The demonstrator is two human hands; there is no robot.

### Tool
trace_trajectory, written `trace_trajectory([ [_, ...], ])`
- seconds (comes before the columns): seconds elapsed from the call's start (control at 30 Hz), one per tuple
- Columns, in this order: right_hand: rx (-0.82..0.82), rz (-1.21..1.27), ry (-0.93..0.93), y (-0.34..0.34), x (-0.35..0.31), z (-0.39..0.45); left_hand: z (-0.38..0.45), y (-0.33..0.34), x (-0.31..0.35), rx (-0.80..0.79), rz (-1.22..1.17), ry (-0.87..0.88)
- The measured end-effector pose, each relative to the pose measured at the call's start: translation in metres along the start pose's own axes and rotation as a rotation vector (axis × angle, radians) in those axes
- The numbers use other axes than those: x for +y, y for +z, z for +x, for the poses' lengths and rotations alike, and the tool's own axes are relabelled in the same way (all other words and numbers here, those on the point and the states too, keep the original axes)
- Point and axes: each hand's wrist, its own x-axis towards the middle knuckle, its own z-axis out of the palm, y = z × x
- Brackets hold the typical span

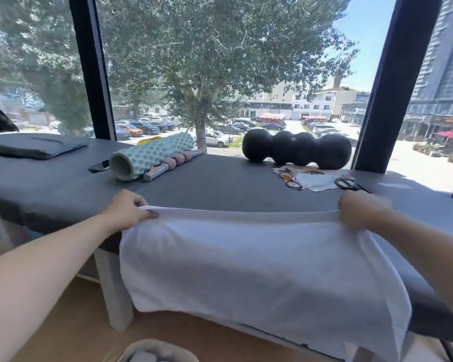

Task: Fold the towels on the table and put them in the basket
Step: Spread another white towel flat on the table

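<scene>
A large white towel (246, 259) lies over the near edge of the dark grey padded table (220, 184) and hangs down its front. My left hand (126, 211) pinches the towel's far left corner against the table top. My right hand (361, 209) grips the far right corner. The towel's far edge runs straight between both hands. On the floor at the bottom of the view, the grey rim of a basket (154, 348) shows, with something pale inside it.
At the back of the table lie a pale green foam roller (149, 158), a pink massage stick (173, 163), a phone (98, 167), a black peanut-shaped roller (296, 150), a white cloth (314, 180) with glasses, and scissors (348, 184). A dark cushion (34, 148) sits far left, windows behind.
</scene>
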Motion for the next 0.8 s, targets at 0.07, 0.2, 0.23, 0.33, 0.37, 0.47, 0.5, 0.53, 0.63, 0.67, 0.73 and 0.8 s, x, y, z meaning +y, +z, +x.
trace_trajectory([
  [0.07, -0.048, 0.090, 0.017, 0.004, 0.005, 0.009, 0.016, -0.003, 0.000, -0.004, 0.039, -0.034],
  [0.2, -0.123, 0.266, 0.020, 0.007, 0.015, 0.030, 0.047, -0.013, -0.004, -0.026, -0.007, -0.107],
  [0.23, -0.133, 0.270, 0.031, 0.006, 0.016, 0.034, 0.054, -0.014, -0.005, -0.027, -0.012, -0.124],
  [0.33, -0.144, 0.302, 0.086, 0.001, 0.020, 0.044, 0.076, -0.006, -0.006, 0.041, -0.049, -0.186],
  [0.37, -0.141, 0.308, 0.102, 0.001, 0.022, 0.049, 0.085, 0.000, -0.006, 0.075, -0.091, -0.210],
  [0.47, -0.145, 0.315, 0.141, 0.000, 0.025, 0.060, 0.106, 0.019, 0.003, 0.169, -0.157, -0.244],
  [0.5, -0.155, 0.314, 0.155, 0.001, 0.027, 0.064, 0.114, 0.025, 0.007, 0.175, -0.146, -0.227],
  [0.53, -0.161, 0.314, 0.164, 0.002, 0.028, 0.067, 0.120, 0.032, 0.013, 0.186, -0.135, -0.199],
  [0.63, -0.149, 0.170, 0.187, 0.001, 0.026, 0.066, 0.131, 0.047, 0.029, 0.250, -0.108, -0.119],
  [0.67, -0.116, 0.036, 0.174, 0.001, 0.022, 0.065, 0.134, 0.050, 0.032, 0.269, -0.095, -0.127],
  [0.73, 0.039, -0.185, 0.115, -0.002, -0.004, 0.056, 0.135, 0.057, 0.034, 0.299, 0.097, -0.144],
  [0.8, 0.156, -0.126, -0.059, -0.007, -0.052, 0.047, 0.128, 0.065, 0.041, 0.352, 0.330, -0.016],
])
